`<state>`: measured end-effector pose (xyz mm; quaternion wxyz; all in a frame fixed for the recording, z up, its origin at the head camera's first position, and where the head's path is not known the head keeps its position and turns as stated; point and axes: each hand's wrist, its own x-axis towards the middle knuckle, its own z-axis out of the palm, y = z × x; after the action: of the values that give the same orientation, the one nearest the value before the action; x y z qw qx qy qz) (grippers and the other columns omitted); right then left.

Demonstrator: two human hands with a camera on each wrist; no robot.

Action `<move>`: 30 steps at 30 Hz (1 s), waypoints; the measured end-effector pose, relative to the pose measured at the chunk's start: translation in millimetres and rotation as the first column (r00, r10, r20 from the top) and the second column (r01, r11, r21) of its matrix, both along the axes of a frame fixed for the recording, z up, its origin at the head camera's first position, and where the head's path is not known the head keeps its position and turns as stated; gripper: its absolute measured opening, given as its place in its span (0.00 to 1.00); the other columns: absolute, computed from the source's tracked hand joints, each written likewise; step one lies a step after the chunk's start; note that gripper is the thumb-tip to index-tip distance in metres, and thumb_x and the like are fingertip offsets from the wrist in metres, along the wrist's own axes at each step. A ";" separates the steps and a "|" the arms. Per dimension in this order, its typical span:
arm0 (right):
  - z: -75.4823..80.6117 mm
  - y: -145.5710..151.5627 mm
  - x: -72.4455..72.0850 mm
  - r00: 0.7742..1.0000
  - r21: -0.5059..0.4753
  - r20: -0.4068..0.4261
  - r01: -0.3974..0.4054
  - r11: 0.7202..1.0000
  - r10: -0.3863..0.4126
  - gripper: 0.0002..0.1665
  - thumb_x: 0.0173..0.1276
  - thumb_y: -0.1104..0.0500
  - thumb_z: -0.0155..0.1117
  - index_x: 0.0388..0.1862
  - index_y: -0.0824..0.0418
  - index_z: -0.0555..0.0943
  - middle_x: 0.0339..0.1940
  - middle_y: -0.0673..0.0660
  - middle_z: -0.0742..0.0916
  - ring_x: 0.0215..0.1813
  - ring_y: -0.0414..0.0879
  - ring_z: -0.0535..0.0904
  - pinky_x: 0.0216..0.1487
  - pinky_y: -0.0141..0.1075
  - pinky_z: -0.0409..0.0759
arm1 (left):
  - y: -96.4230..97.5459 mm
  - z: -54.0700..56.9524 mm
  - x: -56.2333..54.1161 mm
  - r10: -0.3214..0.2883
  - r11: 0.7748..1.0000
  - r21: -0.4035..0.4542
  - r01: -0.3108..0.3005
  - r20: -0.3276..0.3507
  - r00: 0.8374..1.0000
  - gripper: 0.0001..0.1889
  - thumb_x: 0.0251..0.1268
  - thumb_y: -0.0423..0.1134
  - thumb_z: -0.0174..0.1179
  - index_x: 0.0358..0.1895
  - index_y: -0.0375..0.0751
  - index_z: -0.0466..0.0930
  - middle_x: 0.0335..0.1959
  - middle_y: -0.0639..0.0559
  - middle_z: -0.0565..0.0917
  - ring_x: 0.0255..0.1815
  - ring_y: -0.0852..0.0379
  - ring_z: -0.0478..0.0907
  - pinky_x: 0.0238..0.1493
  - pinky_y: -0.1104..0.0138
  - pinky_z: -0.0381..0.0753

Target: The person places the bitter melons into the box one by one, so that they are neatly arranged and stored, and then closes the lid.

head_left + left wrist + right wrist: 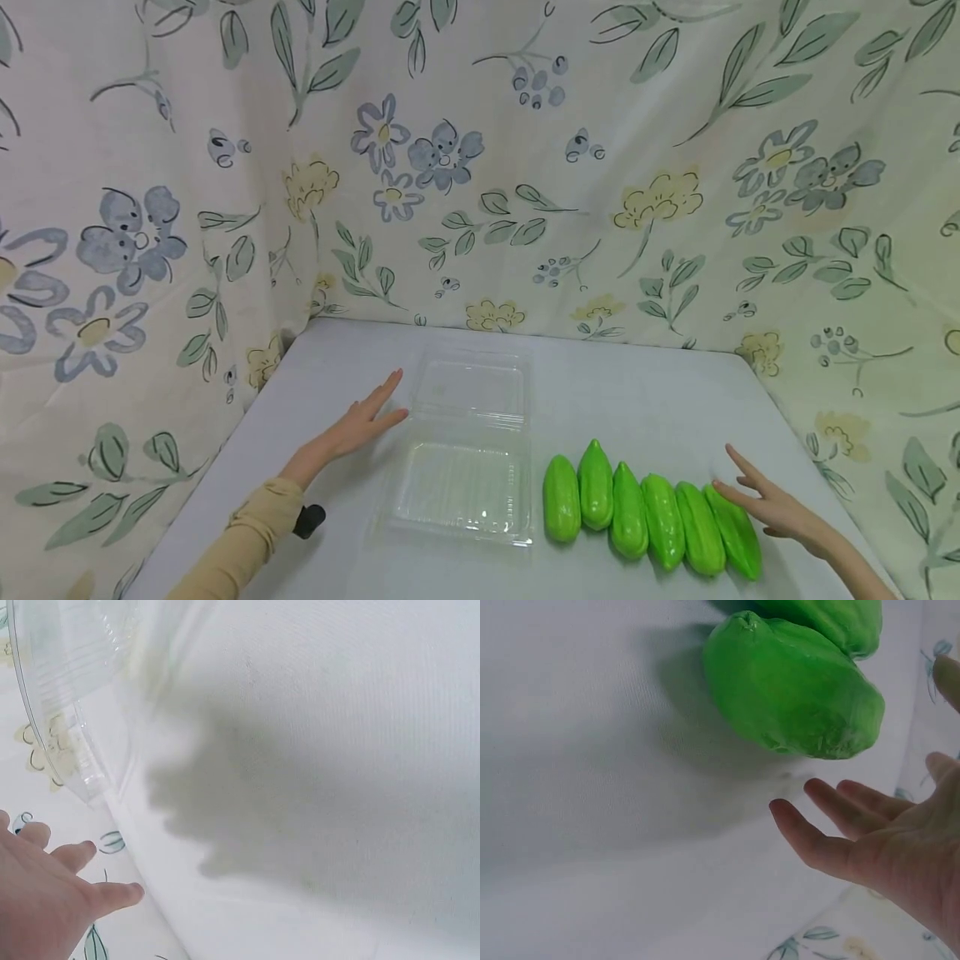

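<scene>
A cloth with flowers and leaves [525, 250] hangs behind and around the white table [637, 383]. On the table, a clear plastic container [465, 483] lies open, its two halves one behind the other. To its right, six green vegetables [660, 525] lie side by side in a row. The left hand [367, 423], released and with fingers extended, is near the container's left side. The right hand [772, 507] is also released, its fingers spread, just beside the rightmost vegetable. A small black piece [308, 521] shows by the left sleeve [251, 529].
</scene>
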<state>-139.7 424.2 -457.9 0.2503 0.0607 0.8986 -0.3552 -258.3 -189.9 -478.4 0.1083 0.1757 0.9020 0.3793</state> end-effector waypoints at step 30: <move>-17.8 1.4 1.4 0.996 0.044 -0.088 0.015 0.999 -0.012 0.40 0.69 0.46 0.57 0.70 0.70 0.62 0.58 0.84 0.71 0.52 0.63 0.79 0.41 0.46 0.85 | 16.5 -32.8 10.1 0.011 0.956 0.290 0.049 -0.202 0.979 0.28 0.70 0.46 0.54 0.70 0.45 0.63 0.70 0.47 0.66 0.69 0.45 0.65 0.63 0.44 0.70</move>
<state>-138.2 425.6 -475.7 0.2071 0.0567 0.9159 -0.3392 -248.2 -173.4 -511.1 -0.0070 0.2357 0.8404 0.4880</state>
